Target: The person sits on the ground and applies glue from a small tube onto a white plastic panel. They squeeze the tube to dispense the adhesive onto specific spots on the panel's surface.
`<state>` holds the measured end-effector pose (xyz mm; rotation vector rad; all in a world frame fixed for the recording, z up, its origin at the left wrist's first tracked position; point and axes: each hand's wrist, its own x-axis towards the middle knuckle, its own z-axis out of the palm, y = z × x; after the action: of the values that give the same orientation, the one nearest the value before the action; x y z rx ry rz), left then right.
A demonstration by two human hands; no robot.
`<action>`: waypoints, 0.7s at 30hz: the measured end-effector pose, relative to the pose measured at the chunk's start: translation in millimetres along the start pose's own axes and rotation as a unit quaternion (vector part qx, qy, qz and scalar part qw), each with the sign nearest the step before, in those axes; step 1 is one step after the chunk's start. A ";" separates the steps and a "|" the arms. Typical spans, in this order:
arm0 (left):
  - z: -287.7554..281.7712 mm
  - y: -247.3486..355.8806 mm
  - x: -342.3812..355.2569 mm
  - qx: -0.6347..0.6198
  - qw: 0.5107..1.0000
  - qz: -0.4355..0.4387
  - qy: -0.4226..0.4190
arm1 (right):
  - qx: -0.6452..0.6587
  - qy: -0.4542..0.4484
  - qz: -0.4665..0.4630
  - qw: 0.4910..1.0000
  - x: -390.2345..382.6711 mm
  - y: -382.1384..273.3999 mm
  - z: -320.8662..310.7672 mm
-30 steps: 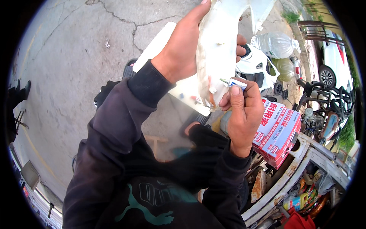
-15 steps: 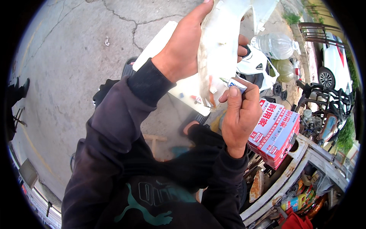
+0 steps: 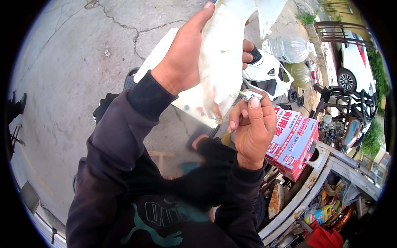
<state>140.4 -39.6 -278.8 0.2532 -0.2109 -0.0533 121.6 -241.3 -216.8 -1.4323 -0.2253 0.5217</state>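
My left hand (image 3: pixel 182 58) is closed round a curved white plastic panel (image 3: pixel 225 45), its thumb on the near-left edge and fingertips showing past the right edge. Reddish-brown marks run along the panel's lower end. Just right of that end, my right hand (image 3: pixel 254 128) pinches a small white tube (image 3: pixel 251 96) between thumb and fingers. The tube's greenish nozzle points left toward the panel, apart from it. Beneath the panel lies a white board (image 3: pixel 191 103) with small coloured bits on it.
A red-and-white carton (image 3: pixel 293 140) sits on a rusty metal cart frame (image 3: pixel 318 171) at my right. Beyond are a white body part (image 3: pixel 264 74), a large clear bottle (image 3: pixel 289 48), a yellowish bottle (image 3: pixel 302 74) and a parked white car (image 3: pixel 351 62). Cracked concrete ground (image 3: pixel 82 91) spreads to the left.
Both hands, the panel and the surroundings have shifted left in view. My right hand has dipped slightly, and the tube now lies more level. Both grips are unchanged.
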 end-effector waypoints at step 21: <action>0.5 -1.5 5.4 -0.096 0.993 -0.039 0.055 | -0.482 0.047 -0.258 0.836 -2.0 17.7 -1.1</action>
<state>145.4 -41.6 -277.6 0.0728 -0.0857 -0.1364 116.7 -242.3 -233.9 -2.2548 -0.8587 -0.1749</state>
